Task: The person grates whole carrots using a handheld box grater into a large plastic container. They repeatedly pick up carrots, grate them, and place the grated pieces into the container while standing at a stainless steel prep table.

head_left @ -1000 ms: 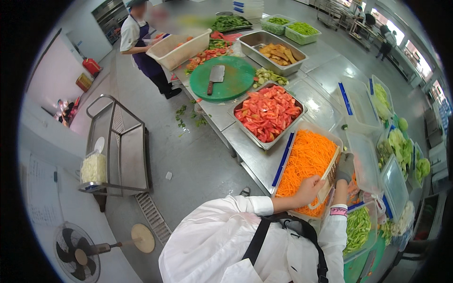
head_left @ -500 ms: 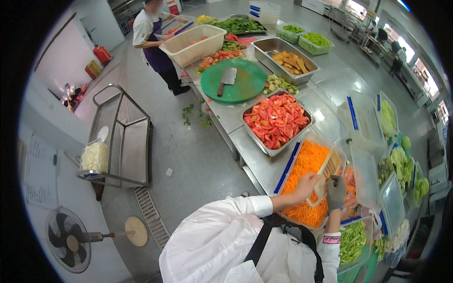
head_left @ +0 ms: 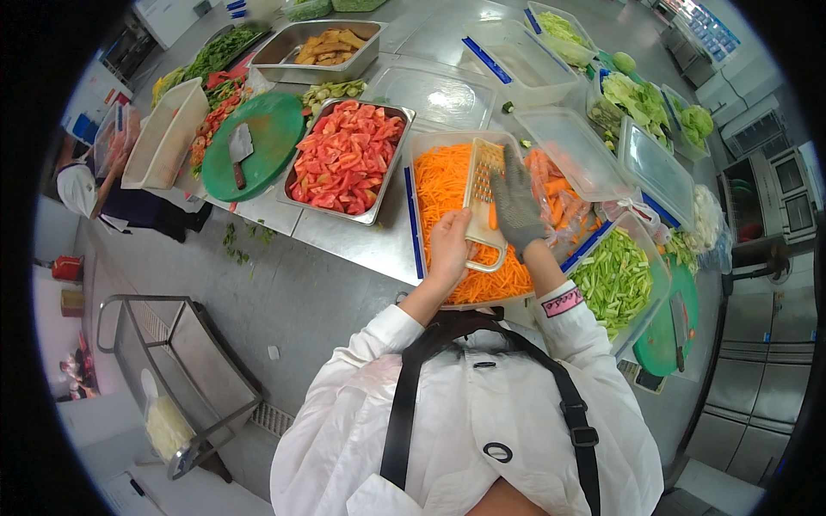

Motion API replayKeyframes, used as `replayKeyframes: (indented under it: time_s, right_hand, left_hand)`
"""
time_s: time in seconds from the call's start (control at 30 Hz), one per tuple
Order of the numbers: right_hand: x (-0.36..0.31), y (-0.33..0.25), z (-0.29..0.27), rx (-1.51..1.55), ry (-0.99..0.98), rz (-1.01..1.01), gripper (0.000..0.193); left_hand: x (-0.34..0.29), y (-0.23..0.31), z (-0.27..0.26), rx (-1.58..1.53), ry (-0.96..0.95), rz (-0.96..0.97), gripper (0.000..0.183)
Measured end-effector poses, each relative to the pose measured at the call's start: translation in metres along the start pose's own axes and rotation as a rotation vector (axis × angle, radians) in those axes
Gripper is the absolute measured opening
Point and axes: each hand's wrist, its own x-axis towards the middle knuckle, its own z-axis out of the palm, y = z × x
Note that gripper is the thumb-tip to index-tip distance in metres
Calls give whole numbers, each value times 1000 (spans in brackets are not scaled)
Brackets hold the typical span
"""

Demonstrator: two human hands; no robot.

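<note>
A pale grater (head_left: pixel 484 176) with a looped handle is held at a slant over a clear tub (head_left: pixel 409 215) of shredded carrot (head_left: pixel 440 185). My bare left hand (head_left: pixel 451 245) grips the grater's edge just above the handle. My right hand (head_left: pixel 516 206), in a grey glove, is closed against the grater's right side. A small piece of carrot (head_left: pixel 493 216) shows between the glove and the grater; the glove hides the rest. Just right of the gloved hand lies a plastic bag of whole carrots (head_left: pixel 559 202).
A steel pan of cut tomatoes (head_left: pixel 348 155) stands left of the tub. Beyond it, a cleaver (head_left: pixel 241 153) rests on a green board (head_left: pixel 267 129). Chopped green vegetables (head_left: pixel 615 279) fill a tub at right. Another knife (head_left: pixel 680 327) lies at far right. A co-worker (head_left: pixel 95 185) stands at far left.
The view has swung to the right, so the tub and my hands sit nearer the middle. My gloved hand is farther up along the grater. My left hand keeps its hold.
</note>
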Motion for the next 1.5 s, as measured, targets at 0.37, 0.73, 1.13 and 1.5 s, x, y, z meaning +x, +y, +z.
replayKeyframes:
  time_s: [0.37,0.73,1.13,1.5]
  right_hand:
    - [47,50,39,-189,-215,49,49]
    - [69,81,-1,579,-221,487,65]
    - [40,109,-5,133,48,177,36]
    - [-10,32,-34,7,-348,260,30]
  left_hand:
    - [-30,-9,-12,104,-21,-125,16]
    - [-29,6,-15,9,-69,-49,16]
    - [-20,1,-14,58,-17,-64,16]
    - [-12,0,-10,45,39,-64,19]
